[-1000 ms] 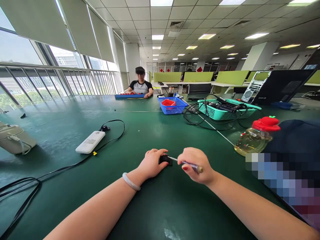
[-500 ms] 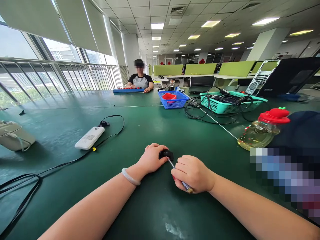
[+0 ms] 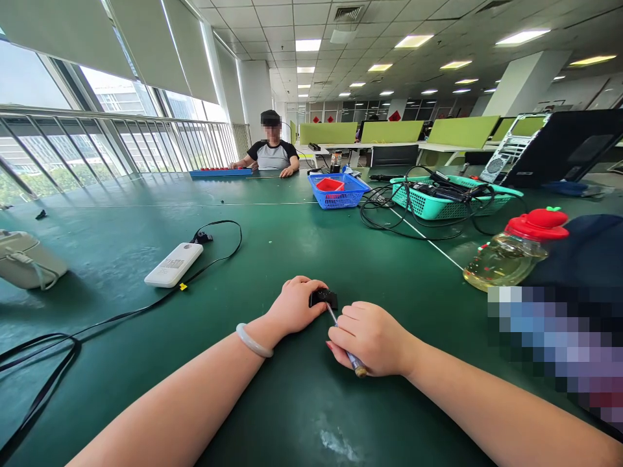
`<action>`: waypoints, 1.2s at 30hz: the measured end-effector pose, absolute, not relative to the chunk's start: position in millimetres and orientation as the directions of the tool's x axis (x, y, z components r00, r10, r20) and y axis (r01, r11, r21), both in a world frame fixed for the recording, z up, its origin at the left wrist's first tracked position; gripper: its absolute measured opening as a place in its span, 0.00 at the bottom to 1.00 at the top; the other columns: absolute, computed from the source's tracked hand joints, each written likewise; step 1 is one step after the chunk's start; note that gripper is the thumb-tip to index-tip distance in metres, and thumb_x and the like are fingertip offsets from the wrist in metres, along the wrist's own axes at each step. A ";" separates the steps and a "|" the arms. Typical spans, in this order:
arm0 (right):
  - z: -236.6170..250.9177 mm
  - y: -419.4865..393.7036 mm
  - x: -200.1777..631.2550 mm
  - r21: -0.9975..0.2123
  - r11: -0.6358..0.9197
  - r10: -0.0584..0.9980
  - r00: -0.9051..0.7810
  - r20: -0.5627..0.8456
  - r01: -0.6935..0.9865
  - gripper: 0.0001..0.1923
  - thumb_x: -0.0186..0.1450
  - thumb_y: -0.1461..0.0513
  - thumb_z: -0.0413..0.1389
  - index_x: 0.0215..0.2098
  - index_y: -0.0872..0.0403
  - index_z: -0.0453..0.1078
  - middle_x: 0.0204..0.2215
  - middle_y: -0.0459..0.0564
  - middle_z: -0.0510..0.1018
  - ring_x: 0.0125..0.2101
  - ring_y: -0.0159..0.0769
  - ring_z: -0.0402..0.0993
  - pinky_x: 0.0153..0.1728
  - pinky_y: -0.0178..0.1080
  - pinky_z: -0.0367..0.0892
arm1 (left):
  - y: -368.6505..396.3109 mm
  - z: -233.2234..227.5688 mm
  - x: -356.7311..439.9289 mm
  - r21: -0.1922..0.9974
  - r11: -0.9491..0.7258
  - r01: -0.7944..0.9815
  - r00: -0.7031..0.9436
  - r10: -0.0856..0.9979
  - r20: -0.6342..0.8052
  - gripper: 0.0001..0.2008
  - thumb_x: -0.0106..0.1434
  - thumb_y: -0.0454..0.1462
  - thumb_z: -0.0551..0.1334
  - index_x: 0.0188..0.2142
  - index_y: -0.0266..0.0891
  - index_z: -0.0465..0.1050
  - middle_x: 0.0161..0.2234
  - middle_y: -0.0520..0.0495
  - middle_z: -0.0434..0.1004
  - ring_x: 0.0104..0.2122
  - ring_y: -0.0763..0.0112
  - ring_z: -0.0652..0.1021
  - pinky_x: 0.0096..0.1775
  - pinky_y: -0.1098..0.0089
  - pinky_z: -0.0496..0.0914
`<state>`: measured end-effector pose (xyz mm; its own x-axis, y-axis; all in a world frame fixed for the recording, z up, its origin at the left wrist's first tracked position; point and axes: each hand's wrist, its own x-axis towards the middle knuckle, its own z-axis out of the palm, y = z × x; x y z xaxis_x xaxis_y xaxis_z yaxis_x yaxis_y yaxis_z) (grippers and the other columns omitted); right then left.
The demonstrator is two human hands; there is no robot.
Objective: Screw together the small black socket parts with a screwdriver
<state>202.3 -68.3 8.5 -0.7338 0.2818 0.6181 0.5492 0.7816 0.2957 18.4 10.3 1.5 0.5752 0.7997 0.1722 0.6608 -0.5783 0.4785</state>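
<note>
Our hands work a small black part (image 3: 324, 298) on the desk (image 3: 302, 246).
Left hand (image 3: 293, 306) curls on it; right hand (image 3: 370, 337), at four o'clock, grips a screwdriver (image 3: 346, 340).

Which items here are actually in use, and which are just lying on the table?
In use:
left hand, pinning the small black part
right hand, gripping the screwdriver, tip at the part

Lying about:
white power bank and its black cable
blue basket
teal basket of cables
red-capped bottle
beige bag
</note>
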 end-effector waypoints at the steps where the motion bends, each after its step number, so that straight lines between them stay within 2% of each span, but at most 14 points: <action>1: 7.1 -68.4 201.9 0.298 0.784 0.286 -0.744 0.604 0.544 0.13 0.66 0.64 0.52 0.22 0.53 0.64 0.18 0.43 0.65 0.22 0.33 0.53 0.27 0.38 0.48 | 10.3 1.6 18.5 0.477 -0.579 0.661 0.576 0.799 0.172 0.16 0.61 0.38 0.64 0.50 0.46 0.75 0.49 0.47 0.81 0.56 0.56 0.72 0.60 0.52 0.66; 6: 0.7 -67.4 201.3 0.295 0.813 0.308 -0.800 0.515 0.503 0.13 0.65 0.62 0.53 0.22 0.52 0.63 0.17 0.43 0.65 0.22 0.32 0.54 0.26 0.39 0.46 | 10.9 2.1 18.1 0.471 -0.587 0.658 0.584 0.794 0.172 0.16 0.62 0.39 0.64 0.50 0.46 0.75 0.48 0.47 0.81 0.55 0.56 0.72 0.60 0.52 0.66; 12: 7.8 -67.5 204.3 0.271 0.783 0.310 -0.730 0.609 0.560 0.15 0.66 0.65 0.52 0.21 0.53 0.63 0.17 0.43 0.64 0.22 0.32 0.53 0.26 0.38 0.47 | 12.2 -0.1 17.7 0.472 -0.590 0.655 0.585 0.791 0.178 0.17 0.62 0.39 0.64 0.50 0.45 0.75 0.49 0.46 0.80 0.56 0.56 0.71 0.60 0.53 0.66; 19: 11.5 -70.2 204.0 0.270 0.775 0.292 -0.703 0.649 0.571 0.16 0.67 0.65 0.52 0.21 0.53 0.63 0.17 0.43 0.63 0.22 0.33 0.51 0.26 0.38 0.47 | 13.7 -3.2 17.3 0.466 -0.599 0.651 0.588 0.786 0.188 0.16 0.61 0.39 0.65 0.49 0.45 0.76 0.49 0.48 0.81 0.59 0.52 0.67 0.62 0.52 0.64; 26: 10.9 -70.4 204.6 0.275 0.770 0.293 -0.703 0.648 0.576 0.15 0.67 0.65 0.53 0.21 0.53 0.64 0.18 0.43 0.62 0.23 0.33 0.51 0.26 0.38 0.47 | 16.1 -8.0 16.7 0.431 -0.620 0.656 0.580 0.779 0.238 0.16 0.60 0.40 0.67 0.48 0.44 0.77 0.54 0.46 0.77 0.61 0.52 0.67 0.64 0.51 0.61; 36: 8.6 -68.6 204.8 0.282 0.768 0.281 -0.698 0.659 0.575 0.15 0.67 0.65 0.53 0.21 0.53 0.64 0.18 0.42 0.62 0.23 0.33 0.51 0.26 0.38 0.47 | 16.3 -8.3 16.9 0.429 -0.615 0.661 0.580 0.782 0.227 0.16 0.60 0.41 0.67 0.48 0.44 0.77 0.54 0.45 0.77 0.60 0.52 0.67 0.63 0.51 0.62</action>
<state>204.8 -68.6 8.6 -0.6980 0.2813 0.6585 0.5752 0.7680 0.2816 16.9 16.3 -8.3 0.5802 0.7821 0.2272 0.6613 -0.6152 0.4292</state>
